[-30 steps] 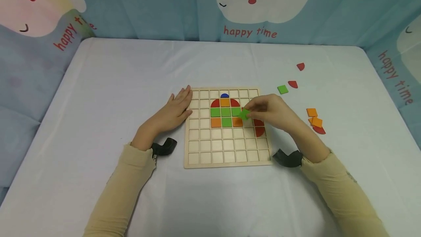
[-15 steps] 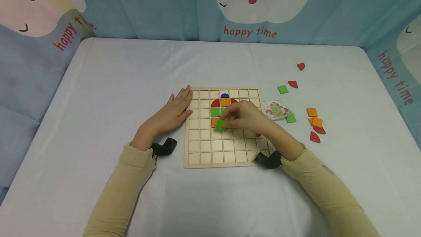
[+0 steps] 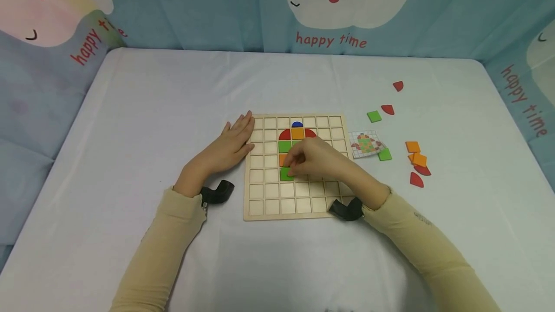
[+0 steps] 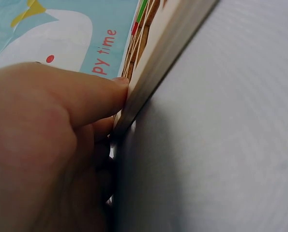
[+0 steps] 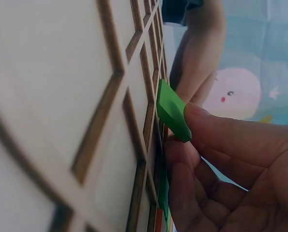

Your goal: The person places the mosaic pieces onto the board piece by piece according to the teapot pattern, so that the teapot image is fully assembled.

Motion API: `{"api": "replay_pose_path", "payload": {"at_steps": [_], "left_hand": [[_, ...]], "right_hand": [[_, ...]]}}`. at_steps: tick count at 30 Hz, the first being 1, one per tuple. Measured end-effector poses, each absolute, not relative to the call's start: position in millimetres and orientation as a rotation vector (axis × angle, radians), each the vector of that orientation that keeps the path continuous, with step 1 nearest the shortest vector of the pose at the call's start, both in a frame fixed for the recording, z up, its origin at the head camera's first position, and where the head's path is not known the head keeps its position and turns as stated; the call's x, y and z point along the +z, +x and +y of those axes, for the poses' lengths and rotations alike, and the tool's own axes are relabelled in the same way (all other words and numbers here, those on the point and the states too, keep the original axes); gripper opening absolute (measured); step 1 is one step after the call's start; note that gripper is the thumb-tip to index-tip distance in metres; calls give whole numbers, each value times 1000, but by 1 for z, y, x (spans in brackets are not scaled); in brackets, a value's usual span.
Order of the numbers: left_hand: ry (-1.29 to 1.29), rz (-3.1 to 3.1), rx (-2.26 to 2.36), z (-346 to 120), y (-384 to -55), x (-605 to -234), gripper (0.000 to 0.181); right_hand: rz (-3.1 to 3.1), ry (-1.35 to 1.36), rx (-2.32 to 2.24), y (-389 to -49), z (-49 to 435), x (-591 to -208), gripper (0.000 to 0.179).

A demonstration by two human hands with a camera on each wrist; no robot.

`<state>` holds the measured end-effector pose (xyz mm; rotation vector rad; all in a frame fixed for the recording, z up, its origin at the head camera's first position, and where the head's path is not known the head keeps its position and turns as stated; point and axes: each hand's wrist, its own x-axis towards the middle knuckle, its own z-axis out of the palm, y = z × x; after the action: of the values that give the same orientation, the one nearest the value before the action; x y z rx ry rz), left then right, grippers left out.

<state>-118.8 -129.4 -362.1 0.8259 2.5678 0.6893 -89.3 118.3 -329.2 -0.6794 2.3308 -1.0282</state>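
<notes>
A wooden grid board (image 3: 265,206) lies on the white table, with coloured tiles set in its upper middle cells. My left hand (image 3: 222,150) rests flat at the board's left edge; in the left wrist view its thumb (image 4: 98,94) touches the side of the frame. Between thumb and fingers my right hand (image 3: 316,158) pinches a green square tile (image 3: 285,174), over a cell just below the orange tile in the left column. Seen from the right wrist, the green tile (image 5: 172,110) is tilted at the grid. The right hand hides several placed tiles.
A small printed pattern card (image 3: 365,144) lies right of the board, overlapping a green tile (image 3: 385,154). Farther right are loose orange tiles (image 3: 413,147) and red quarter-round tiles (image 3: 416,179). Another green tile (image 3: 374,116) lies above the card. A patterned curtain (image 3: 217,8) hangs behind the table.
My right hand has carried the green tile leftward across the board, then slightly down to the cell below the orange one. This uncovered the pattern card. My left hand has stayed in place.
</notes>
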Motion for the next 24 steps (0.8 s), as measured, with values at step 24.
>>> {"api": "replay_pose_path", "payload": {"at_steps": [24], "left_hand": [[813, 2572, 670, -128, -120, -362, 63]], "right_hand": [[2537, -270, -1123, -87, 204, -304, 12]]}}
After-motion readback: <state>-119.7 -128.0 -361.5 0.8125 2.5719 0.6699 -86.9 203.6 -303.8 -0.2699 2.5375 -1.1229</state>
